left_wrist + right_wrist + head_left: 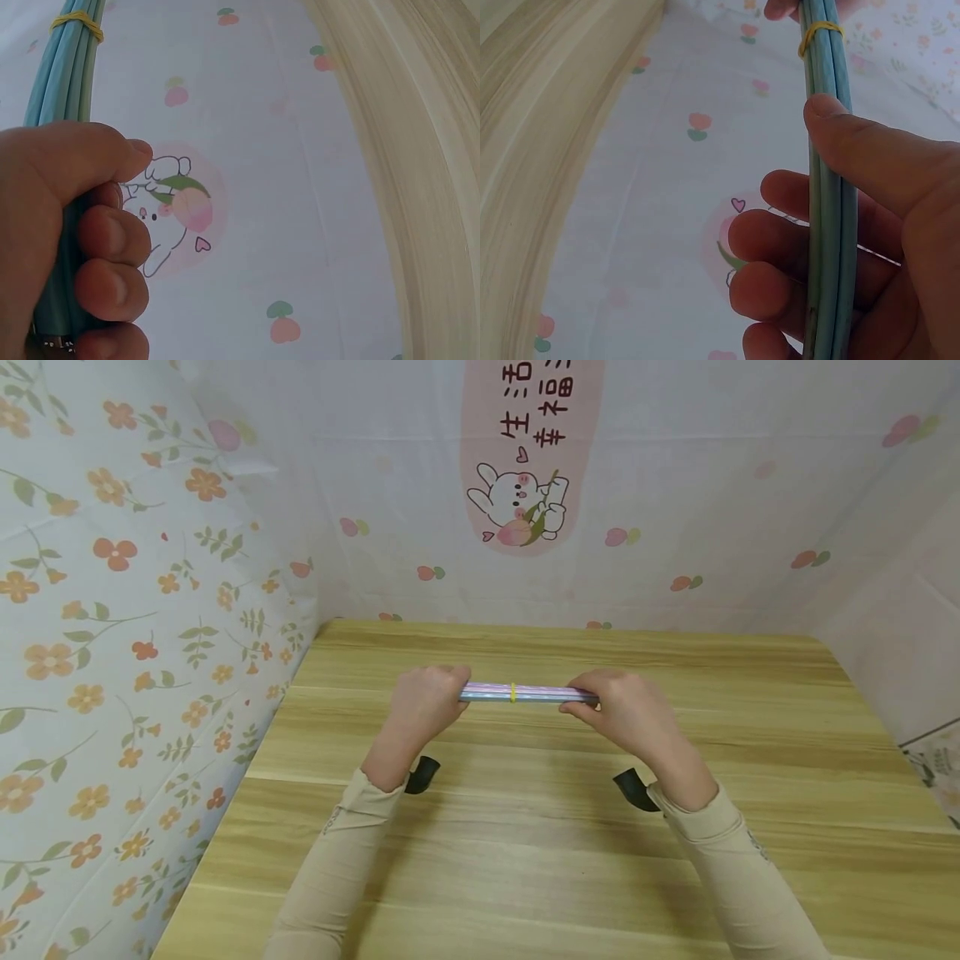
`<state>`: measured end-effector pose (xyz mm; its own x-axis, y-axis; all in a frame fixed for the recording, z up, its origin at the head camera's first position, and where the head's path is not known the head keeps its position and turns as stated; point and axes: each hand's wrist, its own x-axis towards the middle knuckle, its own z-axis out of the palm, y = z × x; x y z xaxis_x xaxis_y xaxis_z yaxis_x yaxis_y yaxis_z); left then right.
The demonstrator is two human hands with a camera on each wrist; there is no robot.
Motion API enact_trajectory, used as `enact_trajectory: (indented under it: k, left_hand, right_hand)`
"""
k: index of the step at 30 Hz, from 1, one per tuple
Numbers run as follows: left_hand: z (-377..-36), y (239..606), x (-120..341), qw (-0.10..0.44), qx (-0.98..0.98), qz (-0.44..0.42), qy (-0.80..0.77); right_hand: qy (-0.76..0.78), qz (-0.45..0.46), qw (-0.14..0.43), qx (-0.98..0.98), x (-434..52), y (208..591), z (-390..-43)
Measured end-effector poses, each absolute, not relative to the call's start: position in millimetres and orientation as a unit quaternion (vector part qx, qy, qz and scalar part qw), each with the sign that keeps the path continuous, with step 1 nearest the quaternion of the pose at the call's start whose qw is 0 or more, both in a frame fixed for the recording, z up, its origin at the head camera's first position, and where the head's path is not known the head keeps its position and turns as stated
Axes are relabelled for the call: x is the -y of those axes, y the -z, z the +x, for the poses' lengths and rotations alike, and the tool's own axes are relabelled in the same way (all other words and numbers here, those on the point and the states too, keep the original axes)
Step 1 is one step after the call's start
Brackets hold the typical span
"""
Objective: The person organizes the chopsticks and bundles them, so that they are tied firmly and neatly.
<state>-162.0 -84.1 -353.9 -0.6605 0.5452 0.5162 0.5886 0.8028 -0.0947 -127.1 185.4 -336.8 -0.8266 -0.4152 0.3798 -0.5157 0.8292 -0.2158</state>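
A bundle of slim pencils (487, 692), pink-purple on top and blue-green below, is held level above the table. A yellow rubber band (513, 692) goes round its middle. My left hand (426, 702) grips the left end; in the left wrist view its fingers curl round the blue-green shafts (64, 82), with a silvery metal end showing low down. My right hand (633, 710) holds the other end. In the right wrist view, the thumb lies along the near side of the pencils (826, 247) and the fingers bend behind them.
The wooden table (510, 860) lies under both hands. White cloth with a cartoon rabbit (517, 502) hangs behind it, and a flowered cloth (112, 652) hangs on the left. Black straps (636, 789) stick out at both wrists.
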Motion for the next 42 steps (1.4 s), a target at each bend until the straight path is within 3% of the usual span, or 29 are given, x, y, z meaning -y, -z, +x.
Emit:
enact_trajectory:
  k: [19,33,42]
  left_hand:
    - [-160,349,100,0.26,0.919,-0.29,0.059]
    - [-161,352,108,0.243,0.908,-0.328,0.093]
    - [-162,345,115,0.166,0.905,-0.363,0.148]
  right_hand:
    - [-0.18,0.243,0.154,0.941,-191,331,-125]
    - [-0.175,0.25,0.192,0.933,-194,337,-126]
    - [-0.173,0.259,0.208,0.927,-198,339,-127]
